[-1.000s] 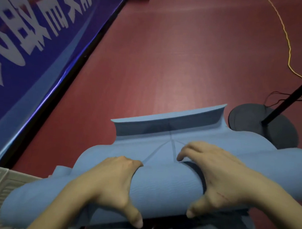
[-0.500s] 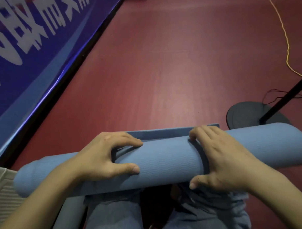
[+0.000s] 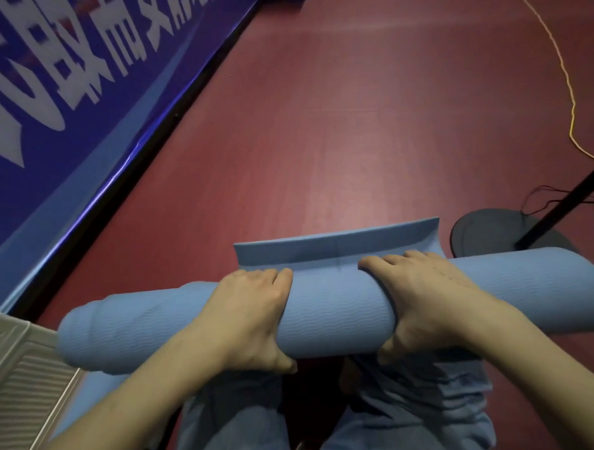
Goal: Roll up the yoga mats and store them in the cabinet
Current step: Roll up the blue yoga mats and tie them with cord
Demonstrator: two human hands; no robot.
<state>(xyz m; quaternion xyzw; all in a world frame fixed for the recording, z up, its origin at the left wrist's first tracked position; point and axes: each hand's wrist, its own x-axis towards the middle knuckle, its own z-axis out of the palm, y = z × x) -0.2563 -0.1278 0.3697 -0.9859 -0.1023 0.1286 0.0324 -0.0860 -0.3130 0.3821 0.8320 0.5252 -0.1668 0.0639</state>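
Note:
A light blue yoga mat point(image 3: 336, 310) lies rolled into a thick tube across my knees, running from lower left to upper right. Its free end point(image 3: 335, 249) sticks up as a curled flap just beyond the roll. My left hand point(image 3: 252, 321) grips the roll left of centre, fingers over the top and thumb underneath. My right hand point(image 3: 421, 303) grips it right of centre in the same way. No cabinet is in view.
The floor point(image 3: 343, 125) is dark red. A blue banner point(image 3: 74, 99) with white characters runs along the left. A round black stand base point(image 3: 484, 231) with a slanted pole sits at the right, with a yellow cable point(image 3: 569, 99) behind. A grey ribbed panel point(image 3: 17, 383) is at lower left.
The mat went from a loose, wide roll to a tight tube. Both hands shifted over the top of the roll, and the free flap now stands up again behind it.

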